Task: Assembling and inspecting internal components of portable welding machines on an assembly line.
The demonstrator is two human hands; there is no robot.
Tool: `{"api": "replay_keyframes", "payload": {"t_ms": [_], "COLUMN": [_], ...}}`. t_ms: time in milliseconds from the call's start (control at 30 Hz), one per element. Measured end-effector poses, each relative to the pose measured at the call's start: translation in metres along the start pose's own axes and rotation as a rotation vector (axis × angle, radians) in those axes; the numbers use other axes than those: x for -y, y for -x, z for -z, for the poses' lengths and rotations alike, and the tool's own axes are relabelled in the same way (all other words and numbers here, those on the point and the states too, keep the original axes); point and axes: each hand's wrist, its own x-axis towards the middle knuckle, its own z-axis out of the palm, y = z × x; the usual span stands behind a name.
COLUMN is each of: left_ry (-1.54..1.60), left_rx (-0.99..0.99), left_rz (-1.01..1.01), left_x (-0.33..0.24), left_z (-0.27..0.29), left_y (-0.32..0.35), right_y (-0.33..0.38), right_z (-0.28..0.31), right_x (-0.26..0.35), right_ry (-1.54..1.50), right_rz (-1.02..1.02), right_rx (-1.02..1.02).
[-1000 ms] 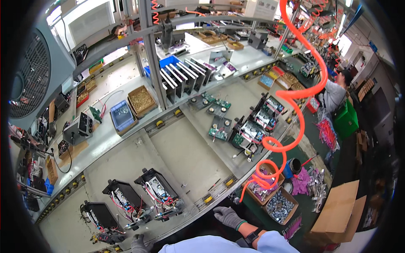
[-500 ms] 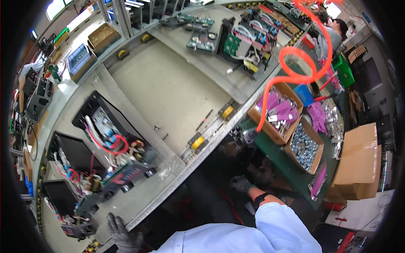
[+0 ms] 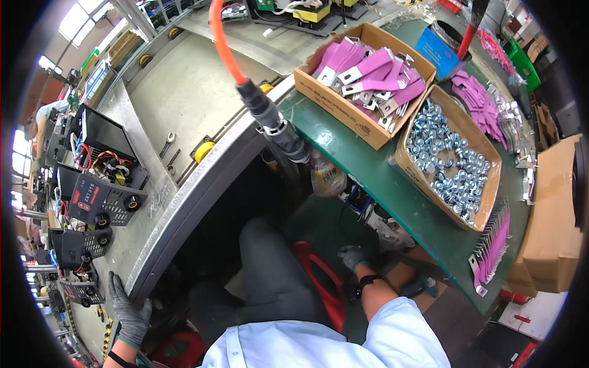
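My left hand (image 3: 130, 316), in a grey glove, rests on the rim of the metal workbench (image 3: 153, 236) with its fingers stretched out and nothing in it. Nearest to it are black device chassis (image 3: 101, 199) with front panels, knobs and exposed wiring. Low on the right, my right hand (image 3: 354, 257), also gloved, hangs beside a red stool (image 3: 322, 279); its fingers look loosely apart, and I see nothing held. Above the gap between bench and green table hangs an air screwdriver (image 3: 276, 126) on an orange hose (image 3: 226, 40), apart from both hands.
On the green table (image 3: 368, 175) stand a carton of purple-sleeved metal strips (image 3: 368, 70) and a carton of bolts (image 3: 448, 162). A row of purple strips (image 3: 491, 248) lies near its edge. A wrench (image 3: 167, 145) lies on the bench. A large cardboard box (image 3: 549, 214) stands at right.
My view has shifted toward the green table, whose cartons now look larger and nearer. My left hand still rests at the bench edge; my right still hangs low. Legs and stool show more.
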Motion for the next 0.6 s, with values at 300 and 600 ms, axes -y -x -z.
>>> {"api": "replay_keyframes", "payload": {"t_ms": [300, 600], "left_ry": [-0.332, -0.197], "left_rx": [-0.036, -0.071], "left_rz": [-0.021, 0.024], "left_x": [-0.035, -0.038], "left_z": [0.004, -0.005], "left_y": [0.004, 0.004], "right_y": [-0.121, -0.194], "right_z": [0.041, 0.056], "right_x": [-0.029, -0.070], "right_ry": [-0.104, 0.253], "right_rz": [0.134, 0.142], "right_rx": [-0.372, -0.451]}}
